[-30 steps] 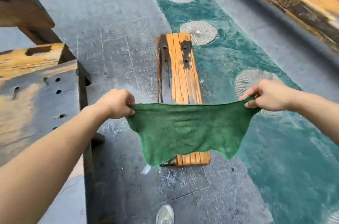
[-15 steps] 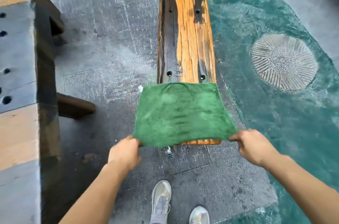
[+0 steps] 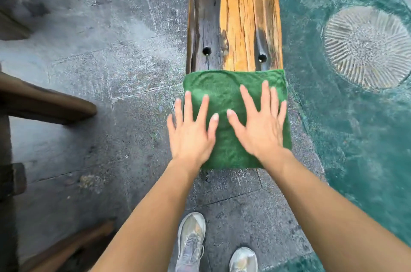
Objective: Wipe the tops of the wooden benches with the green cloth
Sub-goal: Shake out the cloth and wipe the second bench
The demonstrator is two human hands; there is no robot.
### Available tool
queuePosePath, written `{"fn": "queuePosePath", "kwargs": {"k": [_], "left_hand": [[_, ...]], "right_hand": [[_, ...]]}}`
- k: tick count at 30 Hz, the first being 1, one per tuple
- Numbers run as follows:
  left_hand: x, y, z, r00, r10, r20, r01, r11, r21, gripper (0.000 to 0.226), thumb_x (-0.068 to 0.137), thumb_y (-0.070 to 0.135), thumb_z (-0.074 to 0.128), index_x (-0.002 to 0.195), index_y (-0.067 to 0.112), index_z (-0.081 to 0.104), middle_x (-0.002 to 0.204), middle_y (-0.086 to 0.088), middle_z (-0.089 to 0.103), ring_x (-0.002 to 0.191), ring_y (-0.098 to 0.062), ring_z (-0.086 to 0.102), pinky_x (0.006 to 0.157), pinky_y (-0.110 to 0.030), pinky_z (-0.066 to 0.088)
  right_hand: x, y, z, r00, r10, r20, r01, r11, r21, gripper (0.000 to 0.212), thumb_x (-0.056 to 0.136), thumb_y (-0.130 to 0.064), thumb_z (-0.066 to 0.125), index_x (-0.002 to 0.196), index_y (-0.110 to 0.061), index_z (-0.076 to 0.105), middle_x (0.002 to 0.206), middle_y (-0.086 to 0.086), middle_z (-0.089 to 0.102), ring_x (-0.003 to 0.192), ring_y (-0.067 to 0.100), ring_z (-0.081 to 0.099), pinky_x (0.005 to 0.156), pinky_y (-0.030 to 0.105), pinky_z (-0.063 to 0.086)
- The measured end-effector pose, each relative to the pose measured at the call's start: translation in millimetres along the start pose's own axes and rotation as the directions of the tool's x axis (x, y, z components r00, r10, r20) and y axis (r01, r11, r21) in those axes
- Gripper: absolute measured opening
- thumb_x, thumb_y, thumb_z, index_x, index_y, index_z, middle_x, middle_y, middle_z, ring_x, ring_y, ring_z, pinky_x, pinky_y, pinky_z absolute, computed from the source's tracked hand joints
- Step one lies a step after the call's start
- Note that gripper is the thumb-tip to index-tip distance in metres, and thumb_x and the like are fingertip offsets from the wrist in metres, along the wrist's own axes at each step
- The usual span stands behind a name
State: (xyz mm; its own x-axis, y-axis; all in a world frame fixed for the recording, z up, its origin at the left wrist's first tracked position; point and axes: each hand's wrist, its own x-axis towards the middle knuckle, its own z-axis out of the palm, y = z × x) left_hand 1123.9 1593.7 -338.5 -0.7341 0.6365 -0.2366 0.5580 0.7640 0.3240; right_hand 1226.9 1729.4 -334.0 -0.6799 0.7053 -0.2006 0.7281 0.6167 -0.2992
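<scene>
Cloth laid flat on the near end of the bench, both hands pressing it.
The green cloth (image 3: 224,93) covers the bench (image 3: 244,15) end; the left hand (image 3: 191,133) and right hand (image 3: 260,124) lie open, fingers spread, gripping nothing. The plank runs straight away from the person, so the wipe likely pushes forward.

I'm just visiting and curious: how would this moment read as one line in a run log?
step: wiping | green cloth: flat on near end of wooden bench | left hand: open, palm on cloth | right hand: open, palm on cloth

Bare forearms with no sleeves, and worn grey laced sneakers (image 3: 191,240) below.
</scene>
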Motion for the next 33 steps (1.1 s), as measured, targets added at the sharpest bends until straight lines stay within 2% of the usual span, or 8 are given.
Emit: {"fn": "queuePosePath", "kwargs": {"k": [2,3,6,9,12,15,20,33], "left_hand": [[5,1,1,1.0,0.014,0.004,-0.014,1.0,-0.025,0.062,0.105,0.063,0.024,0.163,0.047,0.009,0.174,-0.002,-0.011,0.16,-0.031,-0.007,0.125,-0.059,0.016],[-1,-7,43,0.999,0.009,0.042,-0.008,0.999,-0.031,0.063,0.104,0.064,0.023,0.162,0.048,0.007,0.174,-0.001,-0.013,0.159,-0.032,-0.009,0.124,-0.06,0.022],[-11,-10,48,0.998,0.019,-0.057,-0.019,1.0,0.0,0.064,0.103,0.065,0.024,0.163,0.044,0.013,0.174,-0.006,-0.005,0.159,-0.036,-0.004,0.118,-0.059,0.034],[-23,-7,51,0.994,0.074,-0.08,-0.072,0.997,0.031,0.063,0.104,0.061,0.027,0.163,0.041,0.019,0.174,-0.009,0.001,0.159,-0.04,0.0,0.114,-0.06,0.037],[-42,-7,53,0.999,0.034,-0.04,-0.032,0.998,0.057,0.062,0.105,0.056,0.028,0.164,0.041,0.016,0.175,-0.008,-0.001,0.159,-0.04,-0.002,0.106,-0.059,0.045],[-43,0,53,0.999,0.006,-0.053,-0.002,0.998,0.067,0.062,0.105,0.054,0.029,0.164,0.042,0.014,0.175,-0.008,-0.003,0.159,-0.04,-0.002,0.095,-0.062,0.05],[-22,4,54,0.999,0.004,-0.031,-0.001,0.995,0.099,0.063,0.103,0.053,0.029,0.163,0.044,0.013,0.175,-0.008,-0.002,0.159,-0.041,0.0,0.087,-0.066,0.052],[23,22,43,0.998,-0.06,-0.03,0.064,0.989,0.132,0.064,0.102,0.056,0.026,0.163,0.047,0.007,0.175,-0.005,-0.003,0.159,-0.042,0.005,0.088,-0.067,0.048]], "right_hand": [[8,-4,3,0.999,0.047,0.024,-0.046,0.997,-0.057,0.075,0.097,-0.078,0.027,0.163,-0.05,0.005,0.174,0.015,-0.016,0.16,0.037,-0.017,0.124,0.065,-0.013],[-2,12,42,0.995,0.077,0.07,-0.069,0.992,-0.103,0.076,0.096,-0.08,0.022,0.163,-0.051,0.001,0.174,0.016,-0.017,0.159,0.038,-0.019,0.124,0.067,-0.012],[-17,20,49,0.998,0.059,-0.01,-0.06,0.991,-0.116,0.076,0.096,-0.083,0.014,0.163,-0.051,0.002,0.174,0.017,-0.012,0.16,0.039,-0.015,0.124,0.069,-0.007],[-37,25,52,0.995,0.084,-0.054,-0.089,0.991,-0.095,0.078,0.094,-0.085,0.019,0.163,-0.052,0.004,0.175,0.017,-0.01,0.16,0.041,-0.012,0.121,0.075,-0.002],[-59,20,55,0.994,0.112,0.001,-0.112,0.989,-0.096,0.081,0.093,-0.086,0.023,0.163,-0.051,0.003,0.174,0.017,-0.013,0.16,0.043,-0.012,0.12,0.078,0.005],[-56,19,53,0.993,0.113,-0.033,-0.116,0.988,-0.099,0.083,0.091,-0.085,0.029,0.164,-0.051,0.005,0.175,0.017,-0.012,0.16,0.044,-0.009,0.119,0.077,0.012],[-36,23,55,0.992,0.098,-0.074,-0.106,0.988,-0.112,0.084,0.09,-0.086,0.026,0.164,-0.05,0.008,0.175,0.018,-0.008,0.16,0.045,-0.004,0.117,0.078,0.018],[8,16,40,0.988,0.135,-0.078,-0.141,0.986,-0.086,0.082,0.09,-0.086,0.025,0.163,-0.051,0.011,0.175,0.019,-0.007,0.16,0.046,-0.002,0.116,0.077,0.02]]}}
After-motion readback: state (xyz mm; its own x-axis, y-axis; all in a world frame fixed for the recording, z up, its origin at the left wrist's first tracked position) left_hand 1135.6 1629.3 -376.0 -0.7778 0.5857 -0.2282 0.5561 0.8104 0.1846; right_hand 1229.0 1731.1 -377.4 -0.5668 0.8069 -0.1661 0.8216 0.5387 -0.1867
